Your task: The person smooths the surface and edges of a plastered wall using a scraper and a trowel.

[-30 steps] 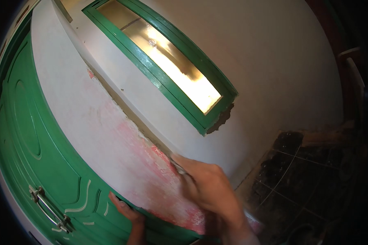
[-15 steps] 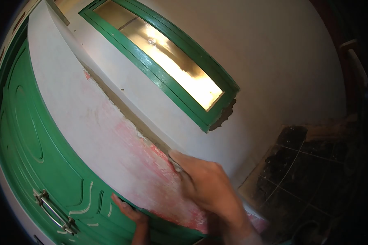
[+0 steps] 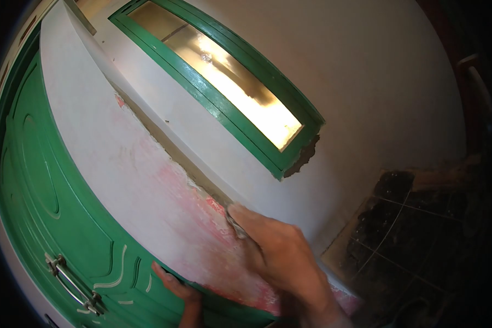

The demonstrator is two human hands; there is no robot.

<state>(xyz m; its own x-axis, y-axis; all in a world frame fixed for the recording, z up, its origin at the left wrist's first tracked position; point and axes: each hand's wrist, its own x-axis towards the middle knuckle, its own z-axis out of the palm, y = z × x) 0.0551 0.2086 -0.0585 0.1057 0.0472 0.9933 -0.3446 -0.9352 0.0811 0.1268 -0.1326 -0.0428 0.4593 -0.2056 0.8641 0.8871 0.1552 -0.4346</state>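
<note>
My right hand [image 3: 276, 243] is closed round a small greyish tool [image 3: 235, 224], mostly covered by the fingers, at the chipped corner of the wall. Red and pink patches [image 3: 216, 210] and rough broken plaster [image 3: 175, 158] run along this corner. Lower down, my left hand [image 3: 175, 284] rests with its fingers stretched out at the edge of the green door [image 3: 65, 202], beside the whitish wall strip [image 3: 109, 164]. Nothing shows in it.
A green-framed window [image 3: 224, 87] with a bright pane is set in the wall, with broken plaster at its lower corner. Dark floor tiles [image 3: 388, 235] lie at the right. A metal handle [image 3: 72, 285] sticks out from the door.
The whole view has shifted slightly. My right hand stays at the wall corner, turned a little, and more of the grey tool shows. My left hand keeps its place at the door edge.
</note>
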